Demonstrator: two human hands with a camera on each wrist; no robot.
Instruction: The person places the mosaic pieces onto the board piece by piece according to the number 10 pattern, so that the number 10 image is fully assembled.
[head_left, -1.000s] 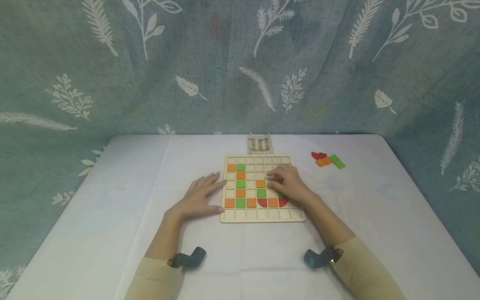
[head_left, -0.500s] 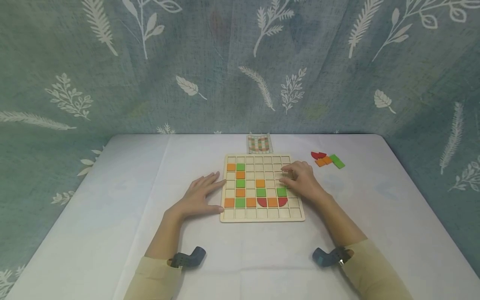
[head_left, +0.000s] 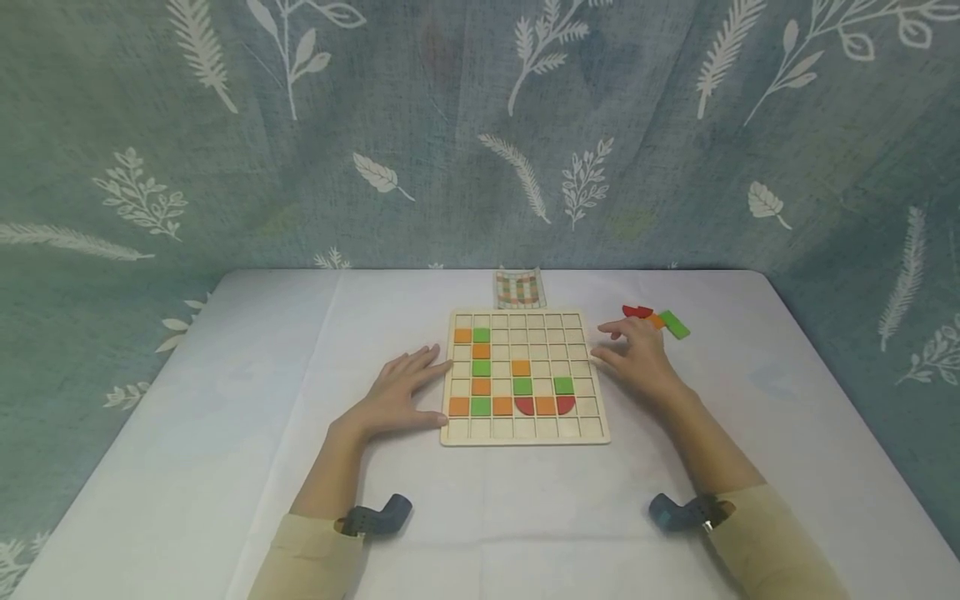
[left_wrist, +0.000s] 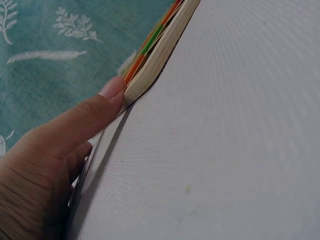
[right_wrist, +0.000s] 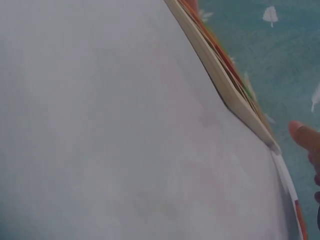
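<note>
A pale wooden grid board (head_left: pixel 535 427) lies on the white table, with several orange and green square tiles and two red rounded tiles set in its cells. My left hand (head_left: pixel 397 392) rests at the board's left side, fingers spread; in the left wrist view its thumb (left_wrist: pixel 107 95) is at the board's corner. Off the board's right edge is my right hand (head_left: pixel 639 360), thumb and fingers apart with nothing between them. It overlaps the near side of a small pile of loose pieces: red ones (head_left: pixel 637 311), an orange tile (head_left: pixel 657 321) and a green rectangle (head_left: pixel 675 325).
Behind the board sits a small printed pattern card (head_left: pixel 519 288) with a coloured grid on it. A white cloth (head_left: pixel 480 517) covers the table, and a grey-green leaf-patterned curtain (head_left: pixel 450 200) hangs along its back and sides.
My right hand has moved right, from over the board to beside the loose pieces, uncovering a green tile and the board's right columns. The left hand stays put.
</note>
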